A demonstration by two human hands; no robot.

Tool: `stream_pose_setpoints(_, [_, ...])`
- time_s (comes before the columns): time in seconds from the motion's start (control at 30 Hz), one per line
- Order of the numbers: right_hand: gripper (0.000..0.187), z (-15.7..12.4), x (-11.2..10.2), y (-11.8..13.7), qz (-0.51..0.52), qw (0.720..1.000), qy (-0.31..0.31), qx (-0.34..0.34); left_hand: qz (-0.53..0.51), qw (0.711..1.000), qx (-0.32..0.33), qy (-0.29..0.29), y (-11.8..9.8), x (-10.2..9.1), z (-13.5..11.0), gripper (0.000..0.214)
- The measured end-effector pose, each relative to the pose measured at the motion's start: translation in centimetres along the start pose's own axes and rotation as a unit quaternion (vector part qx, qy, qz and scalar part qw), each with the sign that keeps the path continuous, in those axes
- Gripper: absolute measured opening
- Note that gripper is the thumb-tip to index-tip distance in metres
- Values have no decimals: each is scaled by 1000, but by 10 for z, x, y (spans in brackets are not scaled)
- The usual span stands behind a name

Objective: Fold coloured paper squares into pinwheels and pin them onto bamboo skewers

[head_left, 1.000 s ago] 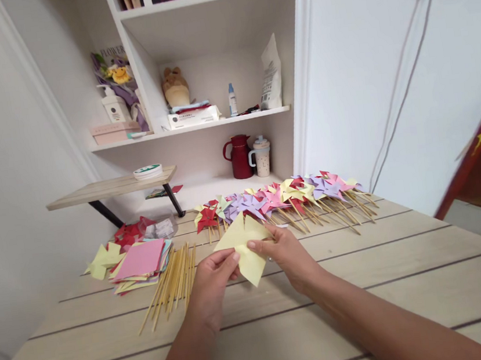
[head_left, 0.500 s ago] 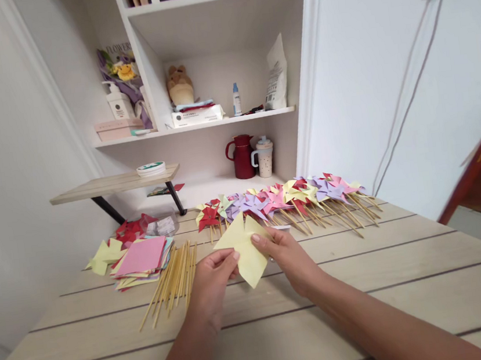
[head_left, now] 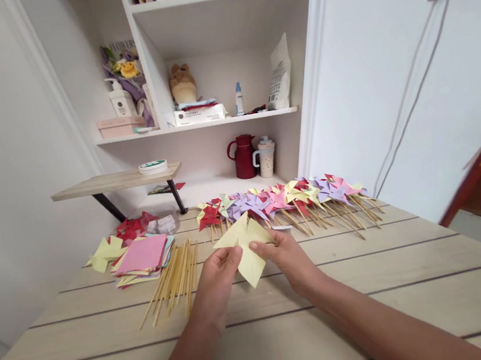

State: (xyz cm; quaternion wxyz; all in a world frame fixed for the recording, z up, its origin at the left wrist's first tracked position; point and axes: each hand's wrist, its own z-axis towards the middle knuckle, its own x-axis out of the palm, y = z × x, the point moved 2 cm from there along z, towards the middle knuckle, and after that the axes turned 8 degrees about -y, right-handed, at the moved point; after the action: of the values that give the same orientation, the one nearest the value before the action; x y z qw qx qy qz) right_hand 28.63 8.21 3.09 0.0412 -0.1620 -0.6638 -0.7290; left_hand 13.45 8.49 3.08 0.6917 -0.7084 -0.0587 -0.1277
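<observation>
Both hands hold a pale yellow cut paper square [head_left: 248, 248] just above the wooden table [head_left: 367, 281]. My left hand [head_left: 218, 279] pinches its left side with thumb and fingers. On the paper's right side my right hand [head_left: 286, 259] grips it, thumb on top near the middle. One flap of the paper stands up at the top. A bundle of thin wooden sticks [head_left: 174, 281] lies just left of my left hand.
A stack of coloured paper squares [head_left: 142, 256] lies at the left with yellow and red cut pieces behind. A row of finished pinwheels [head_left: 287, 200] on sticks runs across the table's back. Shelves hold a red jug [head_left: 243, 156], a cup and bottles.
My two thumbs have come closer together over the middle of the yellow paper. The view has shifted slightly; the paper stays in about the same place.
</observation>
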Motion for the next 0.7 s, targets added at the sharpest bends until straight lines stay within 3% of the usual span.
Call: stream_pose_setpoints(0.7, [41,-1,3,-6,22,999,39,9,2,1000,-26,1,1,-1,-1,40])
